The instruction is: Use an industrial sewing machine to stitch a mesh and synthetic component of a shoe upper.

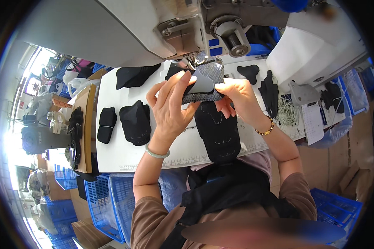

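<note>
Just in front of the sewing machine head [187, 37], both of my hands grip a small grey and black fabric piece [203, 84] with a speckled woven part. My left hand [172, 99] pinches its left side, fingers raised and bent over it. The thumb and forefinger of my right hand [241, 97] close on its right edge. Below the hands, a stack of long black fabric pieces [217, 133] with pale stitch marks lies at the table's front edge. The needle area is partly hidden behind the fabric and my fingers.
Black fabric stacks [135, 122] and a tied black bundle [107, 124] lie left on the white table [170, 155]. To the right are black strips [269, 93], a coil of pale cord [287, 112] and a paper sheet [312, 123]. Blue crates [102, 203] stand below left.
</note>
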Motion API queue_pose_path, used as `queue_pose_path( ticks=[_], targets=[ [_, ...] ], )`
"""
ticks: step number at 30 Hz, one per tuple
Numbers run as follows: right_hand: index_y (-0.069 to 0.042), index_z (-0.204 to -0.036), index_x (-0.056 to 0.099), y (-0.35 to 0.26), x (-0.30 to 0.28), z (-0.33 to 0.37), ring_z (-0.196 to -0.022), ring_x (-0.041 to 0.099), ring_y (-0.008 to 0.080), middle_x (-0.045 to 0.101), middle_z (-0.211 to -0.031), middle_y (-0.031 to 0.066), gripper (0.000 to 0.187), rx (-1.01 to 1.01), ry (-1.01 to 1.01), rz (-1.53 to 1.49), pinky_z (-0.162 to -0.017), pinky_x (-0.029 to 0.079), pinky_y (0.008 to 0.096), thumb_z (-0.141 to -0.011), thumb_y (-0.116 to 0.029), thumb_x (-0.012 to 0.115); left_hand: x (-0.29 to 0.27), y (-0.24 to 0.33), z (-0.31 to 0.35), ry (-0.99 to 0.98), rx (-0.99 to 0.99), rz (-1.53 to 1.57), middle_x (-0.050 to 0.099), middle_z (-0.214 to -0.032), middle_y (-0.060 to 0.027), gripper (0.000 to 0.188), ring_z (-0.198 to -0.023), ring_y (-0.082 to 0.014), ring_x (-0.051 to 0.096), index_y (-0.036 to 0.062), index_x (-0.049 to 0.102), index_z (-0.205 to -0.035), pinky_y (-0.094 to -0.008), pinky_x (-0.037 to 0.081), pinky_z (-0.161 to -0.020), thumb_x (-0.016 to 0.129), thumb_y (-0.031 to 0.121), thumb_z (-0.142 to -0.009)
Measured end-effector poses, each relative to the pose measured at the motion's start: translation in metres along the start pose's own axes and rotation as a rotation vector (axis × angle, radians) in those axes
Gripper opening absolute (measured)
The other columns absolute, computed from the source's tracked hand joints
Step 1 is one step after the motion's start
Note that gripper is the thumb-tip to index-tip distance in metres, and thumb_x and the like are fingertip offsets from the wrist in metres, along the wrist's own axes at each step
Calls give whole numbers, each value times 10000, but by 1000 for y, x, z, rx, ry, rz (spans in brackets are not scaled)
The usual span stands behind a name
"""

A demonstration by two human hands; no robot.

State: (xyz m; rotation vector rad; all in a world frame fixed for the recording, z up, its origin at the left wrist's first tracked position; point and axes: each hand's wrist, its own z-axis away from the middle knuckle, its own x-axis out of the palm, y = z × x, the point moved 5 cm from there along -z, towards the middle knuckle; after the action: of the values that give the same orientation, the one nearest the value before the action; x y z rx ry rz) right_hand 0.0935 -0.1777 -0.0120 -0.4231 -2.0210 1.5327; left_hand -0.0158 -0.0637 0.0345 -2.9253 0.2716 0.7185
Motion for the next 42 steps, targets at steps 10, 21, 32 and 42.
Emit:
queue_pose_path(
  ticks=[10, 21, 32, 42],
  targets=[
    [-67, -913, 540, -41, -9, 18, -823, 579, 173, 587, -929, 83, 199, -947, 269, 854, -672, 473, 303, -741, -4, 619, -1, 10, -11, -77, 113, -67, 641, -927, -32, 238, -867, -161, 629, 53, 665, -933, -319, 445, -858, 663, 20, -698],
    [-83, -899, 594, -51, -4, 4, -837, 548, 194, 602, -956, 4, 247, -1107, -122, 1122, -771, 462, 310, -678, -34, 693, -1, 6, -17, -94, 218, -34, 636, -873, -51, 180, -809, -168, 627, 29, 650, -893, -308, 473, -814, 640, 18, -713],
    [-88, -922, 613, -50, 6, 8, -841, 569, 167, 591, -934, 2, 210, -1215, -24, 1254, -750, 470, 294, -715, -94, 650, 3, -13, -23, -75, 195, 49, 649, -868, 5, 248, -833, -155, 644, 68, 671, -886, -291, 491, -792, 678, 7, -646],
    [-95, -944, 674, -41, 30, 11, -825, 595, 122, 601, -907, -17, 239, -1203, 103, 1381, -724, 468, 263, -706, -101, 690, 19, -47, -13, -10, 100, 262, 666, -935, -45, 321, -884, -223, 635, 65, 679, -911, -332, 510, -795, 702, -40, -608]
  ],
)
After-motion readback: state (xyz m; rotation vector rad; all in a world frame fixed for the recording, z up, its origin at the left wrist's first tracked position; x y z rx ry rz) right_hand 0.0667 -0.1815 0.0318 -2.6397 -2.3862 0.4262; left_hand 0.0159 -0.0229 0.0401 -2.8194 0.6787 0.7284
